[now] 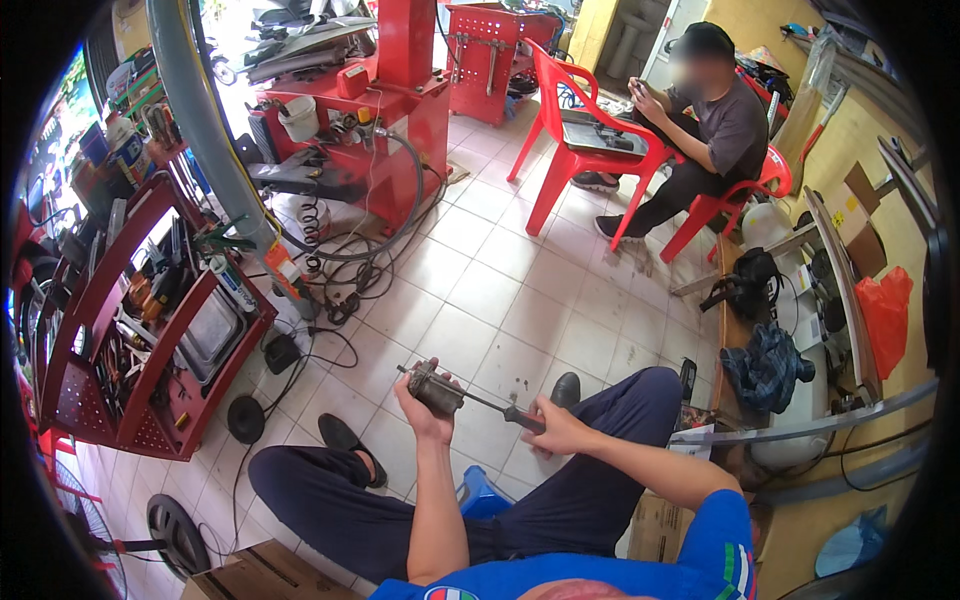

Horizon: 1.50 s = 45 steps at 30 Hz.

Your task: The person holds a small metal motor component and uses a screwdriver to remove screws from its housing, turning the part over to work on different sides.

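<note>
My left hand (pixel 430 424) is wrapped round a dull grey, cylindrical metal part (pixel 440 393), raised in front of my knees. A thin stub pokes out of its left end. In my right hand (pixel 564 432) is a screwdriver (pixel 522 418) with a dark handle and a long, thin shaft. The shaft points left and its tip end meets the metal part; exactly where it touches is too small to make out. My fingers hide some of the part and of the handle.
A red tool cart (pixel 150 420) full of hand tools stands at left, beside a grey post (pixel 205 130). Cables (pixel 345 285) lie on the tiled floor. Beyond a red chair (pixel 570 150) sits another person (pixel 715 130), holding a small object. A blue stool (pixel 482 494) shows between my legs.
</note>
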Available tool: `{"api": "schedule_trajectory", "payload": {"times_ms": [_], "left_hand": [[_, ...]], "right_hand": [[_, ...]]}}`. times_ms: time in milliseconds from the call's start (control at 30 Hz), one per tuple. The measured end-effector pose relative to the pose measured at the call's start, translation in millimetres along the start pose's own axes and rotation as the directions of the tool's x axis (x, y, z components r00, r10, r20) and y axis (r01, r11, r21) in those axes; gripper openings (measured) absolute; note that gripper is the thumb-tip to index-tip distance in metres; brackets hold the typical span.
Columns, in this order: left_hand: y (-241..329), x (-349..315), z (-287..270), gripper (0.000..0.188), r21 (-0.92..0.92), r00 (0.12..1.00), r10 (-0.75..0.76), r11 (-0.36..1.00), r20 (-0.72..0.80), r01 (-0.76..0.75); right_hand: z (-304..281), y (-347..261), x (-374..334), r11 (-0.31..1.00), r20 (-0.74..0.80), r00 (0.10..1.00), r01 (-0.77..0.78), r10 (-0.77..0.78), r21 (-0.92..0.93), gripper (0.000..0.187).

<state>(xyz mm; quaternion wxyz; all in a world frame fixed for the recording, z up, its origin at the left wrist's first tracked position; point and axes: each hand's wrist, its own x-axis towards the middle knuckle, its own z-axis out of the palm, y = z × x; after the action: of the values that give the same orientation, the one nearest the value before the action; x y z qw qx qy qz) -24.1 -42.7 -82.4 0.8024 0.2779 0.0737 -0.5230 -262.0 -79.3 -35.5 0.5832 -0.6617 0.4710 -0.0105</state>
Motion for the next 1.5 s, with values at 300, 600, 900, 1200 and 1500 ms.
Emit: {"api": "schedule_trajectory", "payload": {"times_ms": [300,600,900,1200,1500], "left_hand": [[-4.1,5.5,-21.1,0.042,0.102,0.995,-0.003,0.995,-0.101,0.014],[-0.8,-12.6,18.5,0.039,-0.002,1.0,-0.027,1.0,0.006,0.027],[1.2,-6.2,1.0,0.042,-0.043,0.999,-0.039,0.998,0.019,0.04],[2.6,-12.8,13.9,0.036,-0.013,1.0,-0.021,1.0,0.0,0.021],[-3.3,-12.8,21.0,0.037,0.038,1.0,-0.024,0.999,-0.015,0.025]], "right_hand": [[-12.6,-15.9,-7.8,0.627,0.303,0.907,0.42,-0.291,-0.656,0.034],[-10.3,-36.6,-19.5,0.974,0.351,0.909,-0.198,0.226,-0.113,0.048],[-26.5,-29.9,-28.3,0.695,-0.064,0.782,0.509,-0.62,-0.508,0.036],[-6.1,-30.5,-31.3,0.949,0.313,0.946,0.023,0.081,-0.314,0.038],[-9.7,-12.4,-16.3,0.968,0.086,0.966,-0.239,0.245,-0.072,0.033]]}}
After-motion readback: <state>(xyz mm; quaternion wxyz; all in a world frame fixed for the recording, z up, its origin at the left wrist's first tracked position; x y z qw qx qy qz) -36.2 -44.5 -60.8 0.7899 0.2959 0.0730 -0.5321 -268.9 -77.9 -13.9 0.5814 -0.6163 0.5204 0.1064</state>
